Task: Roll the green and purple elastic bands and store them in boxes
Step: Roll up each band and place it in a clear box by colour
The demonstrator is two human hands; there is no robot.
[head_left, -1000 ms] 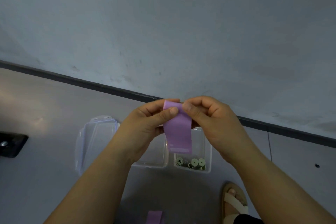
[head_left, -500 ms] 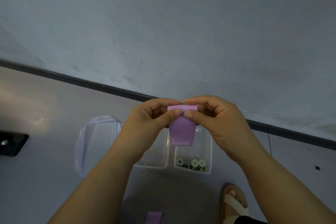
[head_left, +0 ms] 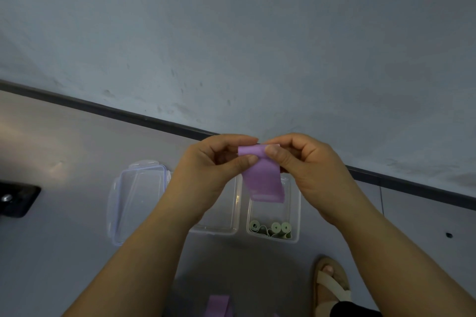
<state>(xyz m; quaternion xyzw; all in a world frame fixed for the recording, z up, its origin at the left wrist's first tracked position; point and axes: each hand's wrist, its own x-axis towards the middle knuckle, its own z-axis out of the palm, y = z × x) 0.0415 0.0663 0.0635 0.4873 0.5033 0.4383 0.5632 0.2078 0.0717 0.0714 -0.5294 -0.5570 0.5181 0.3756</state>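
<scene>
I am in a plain indoor room; a home or a simple workroom, I cannot tell which. I see a grey painted wall [head_left: 231,33], a dark skirting strip [head_left: 154,121], a smooth grey floor [head_left: 64,252] with clear plastic boxes [head_left: 298,213] on it, and my sandal [head_left: 332,288].

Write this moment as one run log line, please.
step: roll purple band | left hand: pinches top end | right hand: pinches top end | green rolls: inside box
</scene>
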